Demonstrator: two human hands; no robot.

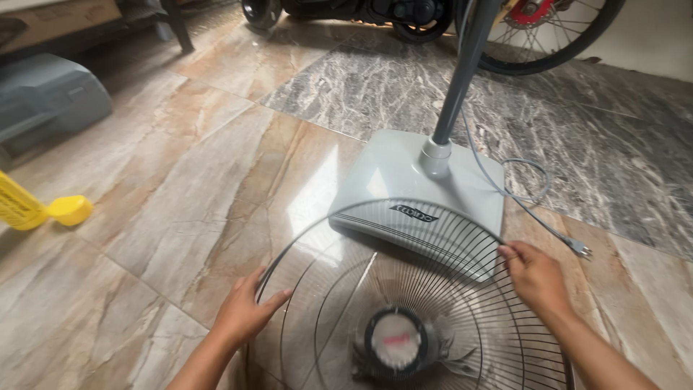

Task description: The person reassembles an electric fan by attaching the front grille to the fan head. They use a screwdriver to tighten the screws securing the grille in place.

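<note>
Holding a round wire fan guard (433, 289) by its rim, both hands sit low in the frame, one on each side. Guard fills the lower centre, tilted toward the camera, thin metal spokes running out from a dark round hub (395, 341) with a pale centre cap; blurred in places.

Left hand (244, 312): forearm enters from the bottom edge, lower left. Palm down, thumb angled right toward the spokes, fingers curled over the rim's left arc. Closed on the wire, though how tightly cannot be told.

Right hand (533, 276): forearm comes up from the lower right corner. Knuckles up, fingertips pinched on the rim's right upper arc.

Guard lies between the two grips, its top arc crossing in front of the fan base.

Just behind the guard, centre frame: grey square fan base (404, 191) flat on the floor, with a dark pole (462, 72) rising from a pale collar toward the top edge. Grey cord (520, 195) loops off the base to the right, ending in a plug (580, 248) near the right hand.

Floor (180, 188): glossy brown marble tile, grey tile in the upper right. Yellow plastic object (43, 211) at the left edge. Spoked wheel (548, 36) at the top right. Grey box (50, 97) upper left.
</note>
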